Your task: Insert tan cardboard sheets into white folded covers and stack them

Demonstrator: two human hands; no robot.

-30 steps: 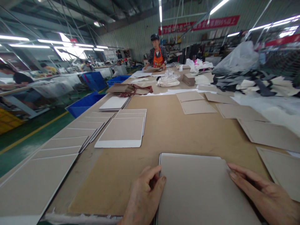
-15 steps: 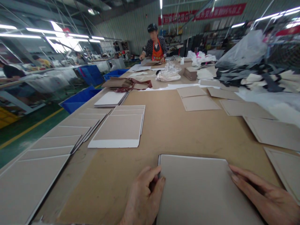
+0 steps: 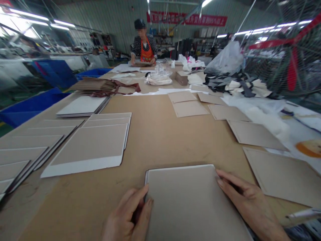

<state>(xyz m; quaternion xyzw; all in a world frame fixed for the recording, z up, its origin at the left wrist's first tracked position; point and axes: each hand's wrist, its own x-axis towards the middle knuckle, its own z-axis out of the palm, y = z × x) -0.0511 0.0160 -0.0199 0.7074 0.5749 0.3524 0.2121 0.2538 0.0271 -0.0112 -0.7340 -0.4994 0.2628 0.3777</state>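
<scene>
Both hands, left hand (image 3: 126,217) and right hand (image 3: 247,204), fingers flat and loose, squaring up the board (image 3: 190,201) between them, probably needs firm pressing next.

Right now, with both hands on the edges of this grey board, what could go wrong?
The left hand and right hand press only the side edges of the grey board, so it could skew on the brown table sheet. Sliding it right might bump the loose board lying close by. Its thin edges could nick the fingers.
</scene>
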